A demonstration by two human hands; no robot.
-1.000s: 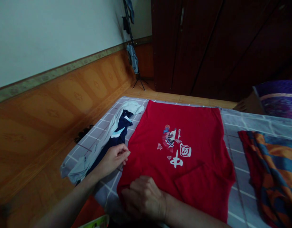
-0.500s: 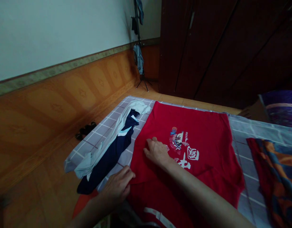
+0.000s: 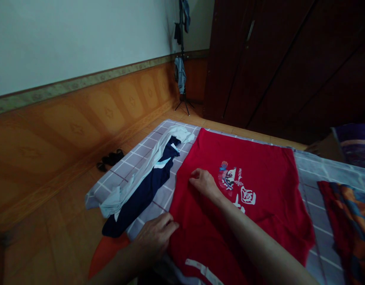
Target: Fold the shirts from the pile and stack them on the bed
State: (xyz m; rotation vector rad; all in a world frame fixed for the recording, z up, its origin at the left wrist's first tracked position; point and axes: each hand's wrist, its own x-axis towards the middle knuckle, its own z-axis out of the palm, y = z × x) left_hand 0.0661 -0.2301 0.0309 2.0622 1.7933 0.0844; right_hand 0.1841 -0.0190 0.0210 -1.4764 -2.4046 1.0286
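A red T-shirt with a colourful print and white characters lies spread on a grey checked cloth, its neck band towards me. My left hand is closed on the shirt's left edge near the collar, thumb and fingers pressed together at the fabric. Over the left part of the shirt, beside the print, is my right hand. Its thumb and fingertips come together in a pinch close to the red fabric; whether cloth is caught between them is hidden.
Left of the shirt lie a bunched white and navy garment and, lower, an orange-red round object. Orange and blue patterned cloth lies at the right. Black shoes rest on the floor. Behind stand a clothes rack and dark wardrobe.
My right hand's fingers have drawn together into a pinch, and the hand sits slightly nearer the far end of the shirt. My left hand stays at the left edge. The view has shifted slightly.
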